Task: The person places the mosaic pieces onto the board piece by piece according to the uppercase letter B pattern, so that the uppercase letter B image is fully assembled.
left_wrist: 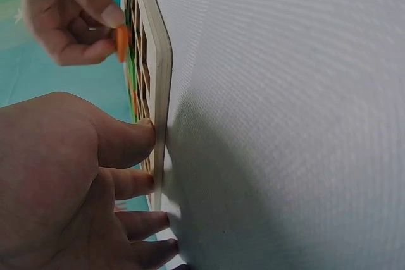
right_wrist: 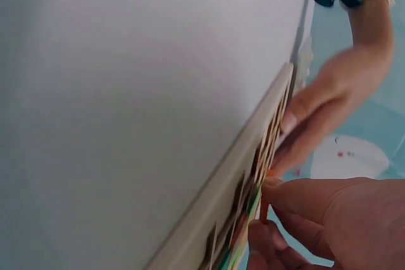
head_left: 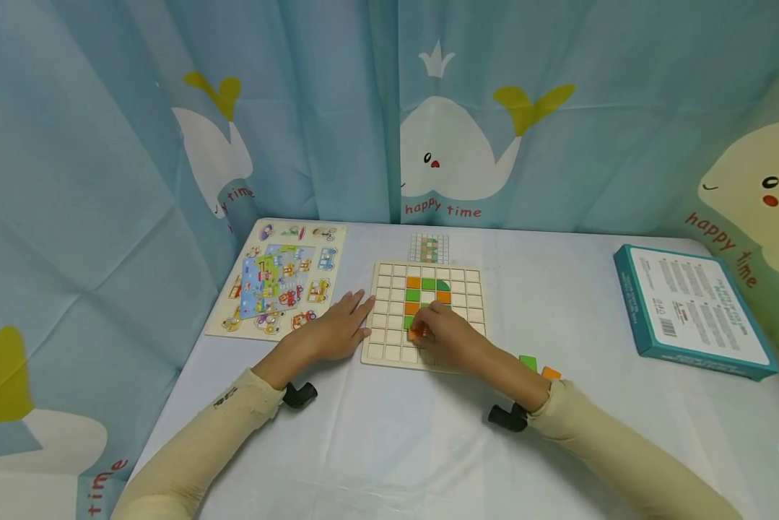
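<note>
A wooden grid board (head_left: 384, 339) lies on the table with orange and green square tiles (head_left: 413, 295) set in its middle cells. My right hand (head_left: 450, 336) pinches an orange tile (left_wrist: 121, 43) between thumb and fingers, over the lower part of the tile pattern. In the right wrist view the orange tile (right_wrist: 264, 210) is partly hidden by the fingers. My left hand (head_left: 338, 328) rests at the board's left edge, its fingers extended and touching the rim, as the left wrist view also shows.
A printed pattern card (head_left: 429, 248) lies behind the board. To the left is a picture puzzle board (head_left: 320, 274) with cards on it. A green tile (head_left: 528, 362) and an orange tile (head_left: 551, 373) lie near the right forearm. A teal box (head_left: 694, 310) stands at the right.
</note>
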Motion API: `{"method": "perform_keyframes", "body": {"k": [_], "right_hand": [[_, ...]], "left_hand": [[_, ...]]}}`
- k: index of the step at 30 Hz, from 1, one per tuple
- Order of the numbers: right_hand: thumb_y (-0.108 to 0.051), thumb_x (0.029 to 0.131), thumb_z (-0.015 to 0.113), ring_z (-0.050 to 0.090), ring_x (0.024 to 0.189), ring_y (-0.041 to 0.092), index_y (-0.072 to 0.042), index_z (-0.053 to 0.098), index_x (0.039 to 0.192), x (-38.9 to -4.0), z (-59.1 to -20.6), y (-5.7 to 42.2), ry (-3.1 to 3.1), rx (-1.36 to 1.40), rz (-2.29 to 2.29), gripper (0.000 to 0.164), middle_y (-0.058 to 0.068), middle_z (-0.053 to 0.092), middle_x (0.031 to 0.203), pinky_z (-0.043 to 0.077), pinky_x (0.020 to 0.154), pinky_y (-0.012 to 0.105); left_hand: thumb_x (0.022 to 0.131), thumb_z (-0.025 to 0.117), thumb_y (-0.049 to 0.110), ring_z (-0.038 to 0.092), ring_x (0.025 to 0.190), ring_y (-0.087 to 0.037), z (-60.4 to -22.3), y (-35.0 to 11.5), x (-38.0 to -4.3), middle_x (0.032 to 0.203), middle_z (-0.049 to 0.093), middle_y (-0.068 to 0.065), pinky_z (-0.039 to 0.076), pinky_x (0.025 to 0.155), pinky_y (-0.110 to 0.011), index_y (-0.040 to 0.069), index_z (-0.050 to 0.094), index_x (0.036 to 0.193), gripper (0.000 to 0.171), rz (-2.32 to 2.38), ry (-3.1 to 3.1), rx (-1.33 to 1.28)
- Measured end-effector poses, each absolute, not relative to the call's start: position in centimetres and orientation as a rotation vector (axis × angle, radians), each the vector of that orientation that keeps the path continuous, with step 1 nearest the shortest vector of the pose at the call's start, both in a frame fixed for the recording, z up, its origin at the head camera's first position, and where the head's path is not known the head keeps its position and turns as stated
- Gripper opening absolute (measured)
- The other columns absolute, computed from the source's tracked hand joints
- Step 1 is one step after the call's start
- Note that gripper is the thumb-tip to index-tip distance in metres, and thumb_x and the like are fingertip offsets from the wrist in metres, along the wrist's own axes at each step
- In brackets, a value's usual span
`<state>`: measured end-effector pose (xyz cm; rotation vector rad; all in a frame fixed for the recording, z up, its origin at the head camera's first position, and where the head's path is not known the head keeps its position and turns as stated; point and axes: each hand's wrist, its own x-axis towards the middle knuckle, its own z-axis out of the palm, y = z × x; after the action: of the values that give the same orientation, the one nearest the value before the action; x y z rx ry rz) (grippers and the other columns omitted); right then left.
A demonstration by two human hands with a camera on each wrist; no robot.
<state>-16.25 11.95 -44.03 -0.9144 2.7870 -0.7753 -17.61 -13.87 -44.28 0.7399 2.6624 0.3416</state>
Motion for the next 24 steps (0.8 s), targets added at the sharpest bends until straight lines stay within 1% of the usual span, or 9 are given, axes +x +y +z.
{"method": "perform_keyframes", "body": {"k": [4,8,14,19,21,24], "right_hand": [[-0.002,0.086,0.077,0.058,0.082,0.017,-0.004,0.070,0.095,-15.9,-44.3,11.1,2.820,-0.959,-0.740,0.011,0.005,0.061,0.094,0.053,0.074,0.027],[-0.001,0.085,0.079,0.059,0.084,0.018,-0.003,0.072,0.094,-15.6,-44.5,10.9,2.847,-0.968,-0.753,0.011,0.005,0.063,0.094,0.053,0.077,0.029],[-0.003,0.085,0.080,0.060,0.089,0.020,-0.004,0.074,0.095,-15.3,-44.6,11.5,2.876,-1.073,-0.762,0.012,0.006,0.064,0.098,0.054,0.077,0.031],[-0.007,0.088,0.078,0.058,0.096,0.021,-0.006,0.073,0.105,-15.1,-43.6,13.6,2.819,-0.990,-0.812,0.018,0.006,0.062,0.105,0.052,0.082,0.037],[-0.006,0.089,0.077,0.058,0.098,0.023,-0.005,0.071,0.108,-15.0,-43.2,15.1,2.800,-0.939,-0.836,0.020,0.007,0.061,0.108,0.051,0.085,0.039],[-0.004,0.090,0.075,0.059,0.099,0.025,-0.004,0.068,0.110,-14.7,-42.5,17.7,2.790,-0.872,-0.844,0.021,0.007,0.059,0.110,0.052,0.084,0.041]], "left_hand": [[0.109,0.041,0.033,0.008,0.150,-0.037,-44.3,-13.9,-17.6,0.165,0.009,-0.019,0.015,0.119,-0.046,0.007,0.015,0.161,0.064,0.346,2.663,0.744],[0.109,0.041,0.032,0.007,0.150,-0.037,-44.4,-13.9,-17.7,0.165,0.009,-0.019,0.015,0.119,-0.046,0.006,0.015,0.161,0.064,0.358,2.659,0.746],[0.109,0.041,0.032,0.006,0.150,-0.037,-44.4,-13.9,-17.7,0.165,0.007,-0.018,0.015,0.119,-0.048,0.008,0.014,0.161,0.063,0.377,2.652,0.723],[0.109,0.042,0.031,0.006,0.150,-0.037,-44.4,-13.9,-17.6,0.165,0.008,-0.018,0.015,0.119,-0.048,0.008,0.015,0.161,0.063,0.384,2.658,0.727],[0.109,0.042,0.031,0.006,0.150,-0.037,-44.4,-13.9,-17.6,0.165,0.008,-0.018,0.015,0.119,-0.047,0.008,0.015,0.161,0.063,0.377,2.659,0.730],[0.109,0.041,0.032,0.006,0.150,-0.037,-44.4,-13.8,-17.5,0.165,0.007,-0.018,0.015,0.119,-0.047,0.008,0.014,0.161,0.064,0.368,2.661,0.731]]}}
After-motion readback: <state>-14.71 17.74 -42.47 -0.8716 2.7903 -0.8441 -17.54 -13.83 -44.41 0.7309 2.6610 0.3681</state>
